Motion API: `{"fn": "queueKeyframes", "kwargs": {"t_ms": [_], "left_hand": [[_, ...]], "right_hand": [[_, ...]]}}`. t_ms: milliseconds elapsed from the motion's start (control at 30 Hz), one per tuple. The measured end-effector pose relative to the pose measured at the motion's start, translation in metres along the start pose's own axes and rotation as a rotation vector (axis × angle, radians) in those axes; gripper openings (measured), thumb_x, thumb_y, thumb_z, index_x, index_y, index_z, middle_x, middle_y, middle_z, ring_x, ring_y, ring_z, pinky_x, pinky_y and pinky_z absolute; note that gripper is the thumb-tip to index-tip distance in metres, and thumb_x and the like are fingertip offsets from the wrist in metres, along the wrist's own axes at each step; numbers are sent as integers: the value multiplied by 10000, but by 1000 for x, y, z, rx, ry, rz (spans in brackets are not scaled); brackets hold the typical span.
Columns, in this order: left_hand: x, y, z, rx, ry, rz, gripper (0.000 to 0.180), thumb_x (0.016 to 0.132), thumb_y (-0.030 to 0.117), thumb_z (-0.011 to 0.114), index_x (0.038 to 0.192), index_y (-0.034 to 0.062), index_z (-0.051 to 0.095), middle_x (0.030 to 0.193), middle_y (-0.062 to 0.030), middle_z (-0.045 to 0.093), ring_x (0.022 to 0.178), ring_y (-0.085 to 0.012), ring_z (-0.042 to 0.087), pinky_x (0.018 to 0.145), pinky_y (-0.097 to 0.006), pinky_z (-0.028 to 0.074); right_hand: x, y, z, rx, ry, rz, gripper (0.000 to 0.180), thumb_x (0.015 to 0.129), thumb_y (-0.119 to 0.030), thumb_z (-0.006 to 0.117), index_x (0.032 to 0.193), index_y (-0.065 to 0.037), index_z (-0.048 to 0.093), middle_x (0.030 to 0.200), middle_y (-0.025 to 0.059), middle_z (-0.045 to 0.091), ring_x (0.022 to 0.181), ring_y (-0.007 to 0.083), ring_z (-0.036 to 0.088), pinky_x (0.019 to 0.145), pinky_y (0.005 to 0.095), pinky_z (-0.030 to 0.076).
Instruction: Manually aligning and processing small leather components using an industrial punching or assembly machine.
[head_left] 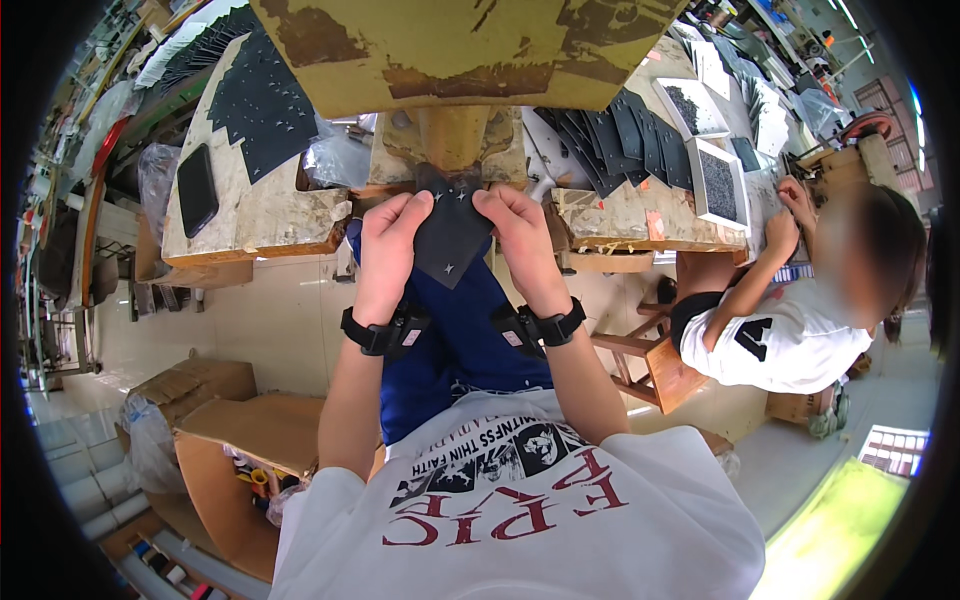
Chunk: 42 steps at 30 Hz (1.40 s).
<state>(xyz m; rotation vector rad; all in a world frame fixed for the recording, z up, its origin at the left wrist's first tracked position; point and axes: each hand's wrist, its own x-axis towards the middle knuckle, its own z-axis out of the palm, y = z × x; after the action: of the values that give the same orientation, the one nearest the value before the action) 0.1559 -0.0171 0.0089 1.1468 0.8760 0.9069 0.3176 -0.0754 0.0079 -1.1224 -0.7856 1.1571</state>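
A black, flat panel [447, 240] with several small silver star-shaped pieces on it is stretched between my hands, its lower corner pointing toward me. My left hand [388, 250] pinches its left edge between thumb and curled fingers. On the opposite edge, my right hand [522, 245] has the same closed grip. The panel's far end lies beneath the neck of a worn yellow machine [470, 60], where the machine hides part of it. Dark straps with small boxes wrap both my wrists.
Black star-dotted panels [258, 110] and a phone [198, 190] lie on the left worktable. On the right are more black panels [625, 140] and trays of small pieces [718, 185]. A co-worker [790, 340] sits beside a wooden stool [650, 365]. Cardboard boxes [240, 440] stand lower left.
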Motion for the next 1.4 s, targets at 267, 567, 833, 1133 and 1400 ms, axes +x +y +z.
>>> {"fn": "queueKeyframes", "kwargs": {"t_ms": [267,567,833,1133,1400], "left_hand": [[2,-1,-5,-68,-39,-13,207,961,185,583,867,23,672,786,48,627,700,-21,529,658,-189,414],[2,0,-2,-73,-17,-31,207,961,188,581,883,21,676,790,43,630,699,-24,537,656,-188,417],[2,0,-6,-55,-33,-35,244,972,219,567,864,26,671,784,43,625,707,-27,540,670,-189,421],[-45,9,-1,-324,46,64,193,994,152,504,1042,0,614,880,1,622,773,-59,554,696,-223,450],[-49,9,-12,-28,-154,45,208,968,135,553,1095,-10,631,889,7,627,756,-49,524,687,-211,426]], "right_hand": [[-1,-9,0,113,-17,108,225,940,-204,591,751,-86,624,747,-61,571,709,32,489,677,213,383],[3,-13,-5,154,-75,176,199,937,-209,590,784,-89,631,790,-55,590,775,39,546,749,215,425],[3,-10,-6,171,-90,169,204,941,-219,594,787,-91,630,792,-46,595,770,47,555,746,218,441],[-19,0,0,108,-43,14,244,970,-224,591,811,-45,638,759,-31,589,756,52,552,706,214,451],[-36,-12,-3,46,-102,-26,164,913,-39,637,1067,-3,593,896,-11,607,788,47,557,720,202,451]]}}
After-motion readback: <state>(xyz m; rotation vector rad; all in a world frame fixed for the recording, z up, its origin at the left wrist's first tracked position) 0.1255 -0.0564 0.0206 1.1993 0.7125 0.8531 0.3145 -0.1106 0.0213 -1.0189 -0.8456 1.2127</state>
